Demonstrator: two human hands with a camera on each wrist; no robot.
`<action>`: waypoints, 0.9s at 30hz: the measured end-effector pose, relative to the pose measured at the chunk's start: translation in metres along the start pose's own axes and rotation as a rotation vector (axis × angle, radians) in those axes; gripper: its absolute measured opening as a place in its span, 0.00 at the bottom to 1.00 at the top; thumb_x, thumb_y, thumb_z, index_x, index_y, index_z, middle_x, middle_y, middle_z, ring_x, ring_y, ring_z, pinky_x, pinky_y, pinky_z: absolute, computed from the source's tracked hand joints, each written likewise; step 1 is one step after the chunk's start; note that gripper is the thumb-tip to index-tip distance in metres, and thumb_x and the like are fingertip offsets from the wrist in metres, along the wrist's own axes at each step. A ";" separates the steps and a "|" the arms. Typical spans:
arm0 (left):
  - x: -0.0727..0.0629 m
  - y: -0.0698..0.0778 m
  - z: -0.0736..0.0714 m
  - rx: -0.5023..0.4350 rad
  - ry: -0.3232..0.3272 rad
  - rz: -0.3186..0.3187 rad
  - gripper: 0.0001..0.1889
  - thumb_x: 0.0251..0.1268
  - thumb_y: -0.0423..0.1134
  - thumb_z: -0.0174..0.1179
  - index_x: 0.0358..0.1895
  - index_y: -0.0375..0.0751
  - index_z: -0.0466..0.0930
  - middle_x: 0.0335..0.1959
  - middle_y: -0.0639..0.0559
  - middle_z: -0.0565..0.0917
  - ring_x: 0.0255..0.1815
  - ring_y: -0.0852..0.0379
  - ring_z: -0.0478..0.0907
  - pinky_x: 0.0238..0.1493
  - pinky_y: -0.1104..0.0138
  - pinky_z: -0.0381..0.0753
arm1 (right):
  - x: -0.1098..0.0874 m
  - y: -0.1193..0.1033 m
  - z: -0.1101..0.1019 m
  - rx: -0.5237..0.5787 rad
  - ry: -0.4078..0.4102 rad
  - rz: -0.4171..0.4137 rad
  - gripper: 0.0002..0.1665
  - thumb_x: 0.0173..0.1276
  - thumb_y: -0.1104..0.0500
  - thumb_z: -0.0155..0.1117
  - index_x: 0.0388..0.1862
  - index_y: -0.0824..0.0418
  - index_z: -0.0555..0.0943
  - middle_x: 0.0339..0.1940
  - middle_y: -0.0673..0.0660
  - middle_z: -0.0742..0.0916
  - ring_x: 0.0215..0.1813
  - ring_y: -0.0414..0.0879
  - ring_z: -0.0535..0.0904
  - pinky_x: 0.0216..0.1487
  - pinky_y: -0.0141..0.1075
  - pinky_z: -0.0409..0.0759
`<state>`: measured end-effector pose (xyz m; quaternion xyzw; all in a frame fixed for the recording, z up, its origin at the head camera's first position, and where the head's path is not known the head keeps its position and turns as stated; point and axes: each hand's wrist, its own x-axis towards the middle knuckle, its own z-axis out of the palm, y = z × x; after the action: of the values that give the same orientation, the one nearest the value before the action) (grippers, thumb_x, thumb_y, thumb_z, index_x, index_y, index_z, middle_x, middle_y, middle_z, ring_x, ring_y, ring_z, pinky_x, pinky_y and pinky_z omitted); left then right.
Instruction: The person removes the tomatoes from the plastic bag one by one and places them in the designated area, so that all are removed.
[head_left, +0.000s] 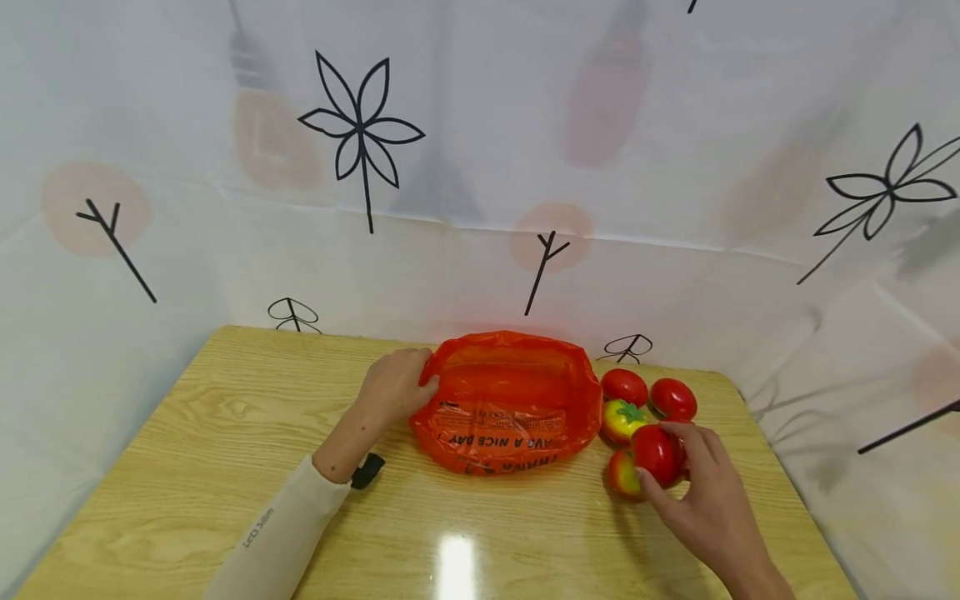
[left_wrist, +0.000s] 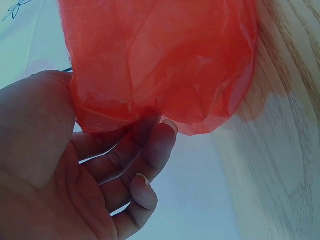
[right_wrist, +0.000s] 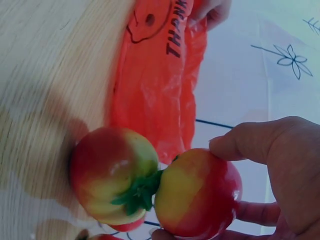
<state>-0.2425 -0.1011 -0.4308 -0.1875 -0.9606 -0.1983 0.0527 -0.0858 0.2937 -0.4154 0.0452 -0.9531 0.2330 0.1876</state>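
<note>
A red plastic bag (head_left: 517, 375) with black lettering stands with its mouth spread wide on the table. My left hand (head_left: 397, 385) grips the bag's left rim; the left wrist view shows its fingers curled at the thin red plastic (left_wrist: 165, 65). At the bag's right, my right hand (head_left: 701, 492) holds a red and yellow tomato (right_wrist: 197, 192) between thumb and fingers. Against it sits another tomato (right_wrist: 112, 172) with a green leafy top. Behind them are a yellow-red tomato (head_left: 621, 419) and two red ones (head_left: 624, 387), (head_left: 673, 398).
The wooden table (head_left: 187, 467) reaches back to a white cloth (head_left: 465, 167) printed with black leaves and flowers. A black strap end (head_left: 367, 472) shows at the left wrist. Light glares off the table near its front.
</note>
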 end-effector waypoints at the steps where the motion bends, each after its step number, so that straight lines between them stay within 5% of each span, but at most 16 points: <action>1: 0.000 0.000 0.000 -0.001 -0.002 -0.002 0.07 0.72 0.41 0.65 0.40 0.41 0.81 0.27 0.53 0.80 0.25 0.54 0.74 0.26 0.62 0.72 | 0.000 0.000 0.000 -0.001 0.003 -0.002 0.40 0.53 0.64 0.85 0.64 0.63 0.75 0.57 0.64 0.78 0.48 0.54 0.77 0.36 0.32 0.83; 8: 0.001 0.000 0.001 -0.001 -0.003 -0.004 0.08 0.72 0.42 0.65 0.41 0.41 0.82 0.28 0.52 0.81 0.25 0.55 0.74 0.26 0.62 0.74 | -0.001 -0.001 -0.004 -0.013 0.033 -0.017 0.40 0.53 0.63 0.84 0.64 0.65 0.75 0.57 0.65 0.78 0.48 0.54 0.77 0.36 0.34 0.84; 18: 0.000 0.001 0.001 -0.004 -0.005 -0.004 0.08 0.73 0.41 0.66 0.41 0.40 0.82 0.29 0.52 0.82 0.25 0.55 0.74 0.26 0.63 0.74 | -0.001 0.000 -0.019 -0.034 0.077 -0.008 0.41 0.53 0.61 0.86 0.63 0.66 0.76 0.58 0.66 0.78 0.48 0.55 0.75 0.35 0.24 0.77; 27: 0.000 0.000 0.001 -0.008 0.002 0.001 0.08 0.72 0.41 0.66 0.41 0.40 0.82 0.29 0.52 0.82 0.25 0.55 0.74 0.26 0.63 0.74 | -0.009 0.010 -0.019 -0.098 0.018 0.048 0.43 0.51 0.62 0.86 0.63 0.69 0.74 0.56 0.68 0.77 0.46 0.56 0.75 0.32 0.28 0.78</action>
<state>-0.2421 -0.1007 -0.4319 -0.1878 -0.9597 -0.2024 0.0531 -0.0726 0.3117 -0.4076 0.0107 -0.9625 0.1908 0.1925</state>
